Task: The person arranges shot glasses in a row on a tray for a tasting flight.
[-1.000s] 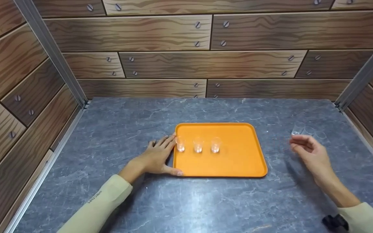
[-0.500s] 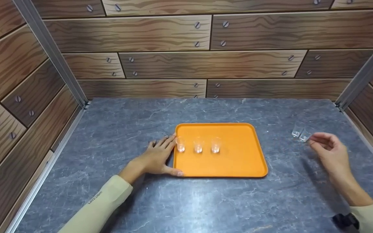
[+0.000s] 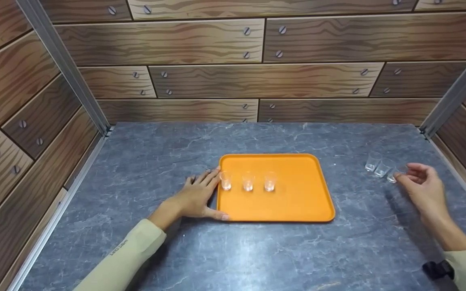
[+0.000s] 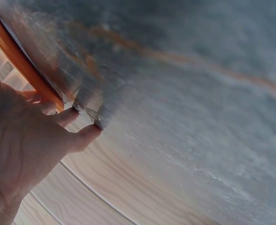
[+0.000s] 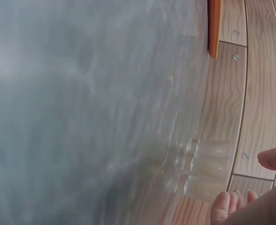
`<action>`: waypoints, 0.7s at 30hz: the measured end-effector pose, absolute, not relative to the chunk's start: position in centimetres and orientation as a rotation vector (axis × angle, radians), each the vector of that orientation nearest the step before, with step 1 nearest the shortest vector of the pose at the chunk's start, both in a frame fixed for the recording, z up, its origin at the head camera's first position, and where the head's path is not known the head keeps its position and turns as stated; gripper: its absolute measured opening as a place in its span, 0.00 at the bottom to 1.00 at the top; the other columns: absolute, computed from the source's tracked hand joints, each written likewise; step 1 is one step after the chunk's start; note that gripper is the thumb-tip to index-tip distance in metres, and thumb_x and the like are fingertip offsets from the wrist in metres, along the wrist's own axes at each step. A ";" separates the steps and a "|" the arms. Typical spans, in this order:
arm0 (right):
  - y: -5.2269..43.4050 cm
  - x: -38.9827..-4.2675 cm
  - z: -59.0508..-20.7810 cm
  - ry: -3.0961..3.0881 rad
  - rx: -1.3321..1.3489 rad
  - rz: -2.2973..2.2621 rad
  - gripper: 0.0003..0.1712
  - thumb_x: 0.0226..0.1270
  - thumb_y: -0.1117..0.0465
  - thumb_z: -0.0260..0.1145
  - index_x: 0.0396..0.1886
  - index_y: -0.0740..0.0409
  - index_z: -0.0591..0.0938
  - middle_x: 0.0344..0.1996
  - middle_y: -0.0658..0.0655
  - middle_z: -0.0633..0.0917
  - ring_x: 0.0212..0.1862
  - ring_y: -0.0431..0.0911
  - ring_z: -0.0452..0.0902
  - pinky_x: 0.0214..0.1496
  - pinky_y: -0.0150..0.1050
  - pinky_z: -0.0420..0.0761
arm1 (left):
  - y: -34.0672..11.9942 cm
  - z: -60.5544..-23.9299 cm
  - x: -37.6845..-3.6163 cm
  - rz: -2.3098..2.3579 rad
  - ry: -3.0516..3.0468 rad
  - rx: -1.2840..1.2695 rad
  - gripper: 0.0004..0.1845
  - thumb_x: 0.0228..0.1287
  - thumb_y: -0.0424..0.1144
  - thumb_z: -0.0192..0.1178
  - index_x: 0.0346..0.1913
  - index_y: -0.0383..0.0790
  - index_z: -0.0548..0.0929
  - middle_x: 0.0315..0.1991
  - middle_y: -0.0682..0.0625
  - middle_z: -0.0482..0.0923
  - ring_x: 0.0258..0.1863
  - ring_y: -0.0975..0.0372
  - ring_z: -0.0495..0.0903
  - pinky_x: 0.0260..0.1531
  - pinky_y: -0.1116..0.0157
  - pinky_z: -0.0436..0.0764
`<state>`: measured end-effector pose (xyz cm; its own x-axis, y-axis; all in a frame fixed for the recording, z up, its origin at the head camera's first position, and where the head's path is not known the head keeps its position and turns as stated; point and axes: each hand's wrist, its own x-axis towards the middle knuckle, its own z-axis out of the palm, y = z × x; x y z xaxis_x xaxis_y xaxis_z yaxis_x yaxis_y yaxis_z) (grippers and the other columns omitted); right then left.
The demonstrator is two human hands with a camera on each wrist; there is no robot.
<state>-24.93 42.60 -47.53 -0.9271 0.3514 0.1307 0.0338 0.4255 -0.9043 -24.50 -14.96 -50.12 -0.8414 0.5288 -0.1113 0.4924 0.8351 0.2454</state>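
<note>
In the head view, an orange tray (image 3: 297, 194) lies on the table with three small clear glasses standing on its left half: a left one (image 3: 226, 182), a middle one (image 3: 248, 182) and a right one (image 3: 270, 182). My left hand (image 3: 198, 198) rests spread along the tray's left edge, thumb at the near corner. Three more clear glasses stand in a slanting row to the right: a far one (image 3: 372, 162), a middle one (image 3: 382, 169) and a near one (image 3: 392, 176). Beside the near glass is my right hand (image 3: 425, 188), thumb and fingers apart in the right wrist view.
A grey marbled table (image 3: 168, 250) spreads under everything. Wood-patterned walls (image 3: 217, 81) close it in at the back and sides, with grey metal posts at the corners. A dark band (image 3: 438, 269) sits at my right wrist.
My right hand has moved right along the slanting row of glasses, from the far one to the near one, uncovering the others. The left hand, tray and its glasses stay still.
</note>
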 end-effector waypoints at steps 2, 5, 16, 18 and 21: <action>43.0 -25.1 -47.7 -2.428 -0.324 1.487 0.18 0.70 0.57 0.71 0.52 0.41 0.73 0.42 0.36 0.73 0.43 0.27 0.71 0.40 0.18 0.73 | -14.9 -50.1 -24.5 0.303 2.840 0.794 0.72 0.47 0.88 0.53 0.84 0.44 0.43 0.85 0.46 0.40 0.82 0.46 0.47 0.70 0.32 0.54; 43.3 -25.4 -47.9 -2.482 -0.322 1.464 0.19 0.70 0.54 0.70 0.54 0.43 0.71 0.45 0.40 0.72 0.43 0.28 0.69 0.41 0.18 0.73 | -14.9 -50.1 -24.5 0.306 2.839 0.786 0.72 0.47 0.88 0.53 0.84 0.44 0.42 0.85 0.46 0.40 0.82 0.46 0.46 0.71 0.32 0.53; 43.9 -26.0 -47.7 -2.584 -0.322 1.401 0.28 0.71 0.52 0.69 0.63 0.58 0.69 0.45 0.48 0.72 0.39 0.30 0.69 0.37 0.21 0.74 | -15.0 -50.0 -24.4 0.319 2.845 0.798 0.72 0.47 0.87 0.54 0.84 0.44 0.43 0.85 0.46 0.40 0.82 0.45 0.47 0.70 0.31 0.54; 44.1 -26.2 -47.7 -2.608 -0.306 1.386 0.35 0.71 0.52 0.68 0.68 0.66 0.68 0.43 0.47 0.72 0.38 0.30 0.69 0.36 0.22 0.75 | -15.0 -50.0 -24.4 0.312 2.845 0.799 0.72 0.47 0.87 0.54 0.84 0.44 0.42 0.85 0.46 0.40 0.82 0.45 0.47 0.70 0.32 0.54; 44.4 -26.3 -47.7 -2.653 -0.277 1.367 0.42 0.72 0.52 0.68 0.73 0.74 0.63 0.42 0.44 0.73 0.37 0.28 0.70 0.36 0.22 0.75 | -14.9 -50.1 -24.4 0.306 2.846 0.792 0.71 0.47 0.87 0.54 0.84 0.45 0.42 0.85 0.47 0.41 0.82 0.45 0.47 0.70 0.32 0.55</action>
<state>-26.31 44.39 -47.72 -0.9725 0.2287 0.0435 0.0973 0.5692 -0.8164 -24.44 -14.94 -50.13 -0.8442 0.5248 -0.1087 0.4897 0.8378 0.2413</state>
